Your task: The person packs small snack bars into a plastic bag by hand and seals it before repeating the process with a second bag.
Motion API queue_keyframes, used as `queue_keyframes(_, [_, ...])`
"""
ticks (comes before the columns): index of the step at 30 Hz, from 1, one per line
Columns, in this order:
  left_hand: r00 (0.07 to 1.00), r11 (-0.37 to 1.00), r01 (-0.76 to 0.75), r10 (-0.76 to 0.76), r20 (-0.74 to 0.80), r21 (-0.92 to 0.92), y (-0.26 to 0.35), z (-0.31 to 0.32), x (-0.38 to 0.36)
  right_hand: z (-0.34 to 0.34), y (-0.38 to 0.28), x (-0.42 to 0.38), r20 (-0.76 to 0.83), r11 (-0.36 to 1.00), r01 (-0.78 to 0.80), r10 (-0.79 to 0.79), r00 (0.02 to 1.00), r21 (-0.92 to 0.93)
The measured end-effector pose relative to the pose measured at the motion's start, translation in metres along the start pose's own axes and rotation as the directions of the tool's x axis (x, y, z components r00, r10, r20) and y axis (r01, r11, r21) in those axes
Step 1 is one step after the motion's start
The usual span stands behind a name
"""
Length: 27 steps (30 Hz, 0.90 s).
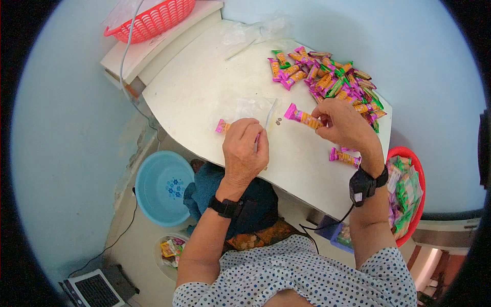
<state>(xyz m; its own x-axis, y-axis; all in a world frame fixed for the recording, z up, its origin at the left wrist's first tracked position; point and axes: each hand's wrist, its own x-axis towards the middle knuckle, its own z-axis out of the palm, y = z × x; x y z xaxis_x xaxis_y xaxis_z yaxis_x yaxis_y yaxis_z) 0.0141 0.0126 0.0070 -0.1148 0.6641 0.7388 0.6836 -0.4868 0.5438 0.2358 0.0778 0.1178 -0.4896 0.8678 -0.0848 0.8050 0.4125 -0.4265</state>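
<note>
My right hand (343, 123) pinches a small snack packet (306, 118) with pink ends and an orange middle, above the white table. My left hand (245, 148) is closed over the near edge of a clear plastic bag (250, 108) lying on the tabletop. Another pink-ended packet (223, 126) shows just left of my left fingers, partly hidden by them. Below my right wrist lies a loose packet (346, 157). Behind my right hand, a heap of pink, orange and green packets (327, 77) spreads toward the wall.
The white table (189, 87) has a curved near edge. More clear plastic (261, 30) lies at its back. A red basket (153, 21) stands on a raised shelf. On the floor are a blue basin (163, 189) and, at right, a red tub (420, 204) holding filled bags.
</note>
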Motion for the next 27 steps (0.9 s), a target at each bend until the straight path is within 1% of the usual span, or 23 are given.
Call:
queue_keyframes(3, [1.000, 1.000, 0.010, -0.010, 0.002, -0.015, -0.001, -0.001, -0.001, 0.013, -0.007, 0.003, 0.014, 0.980, 0.198, -0.197, 0.980, -0.021])
queue_keyframes(6, [1.000, 1.000, 0.005, -0.005, -0.006, -0.026, 0.000, -0.001, 0.000, 0.040, -0.012, 0.011, -0.102, 0.957, 0.287, -0.281, 0.954, 0.039])
queue_keyframes(9, [1.000, 0.999, 0.006, -0.006, -0.005, -0.034, 0.002, -0.001, 0.002, 0.057, -0.019, 0.019, -0.160, 0.946, 0.305, -0.287, 0.944, 0.106])
queue_keyframes(12, [1.000, 0.999, 0.004, -0.004, -0.010, -0.050, 0.001, 0.000, 0.002, 0.070, -0.025, 0.024, -0.220, 0.933, 0.295, -0.250, 0.943, 0.206])
queue_keyframes(15, [1.000, 0.999, 0.000, -0.001, -0.021, -0.042, -0.002, 0.000, 0.000, 0.082, -0.022, 0.029, -0.243, 0.935, 0.317, -0.274, 0.930, 0.157])
queue_keyframes(18, [1.000, 0.999, -0.006, 0.006, -0.008, -0.044, -0.002, 0.000, 0.000, 0.085, -0.027, 0.029, -0.293, 0.935, 0.302, -0.240, 0.926, 0.187])
queue_keyframes(21, [1.000, 0.997, 0.015, -0.014, 0.018, -0.070, -0.002, 0.001, 0.000, 0.094, -0.032, 0.032, -0.284, 0.916, 0.247, -0.157, 0.946, 0.316])
queue_keyframes(24, [0.999, 0.995, 0.031, -0.027, 0.039, -0.097, -0.003, 0.002, -0.002, 0.110, -0.031, 0.034, -0.292, 0.820, 0.228, -0.078, 0.953, 0.525])
queue_keyframes(27, [0.999, 0.994, 0.032, -0.027, 0.047, -0.105, -0.003, 0.002, -0.001, 0.110, -0.035, 0.035, -0.296, 0.847, 0.229, -0.089, 0.951, 0.480])
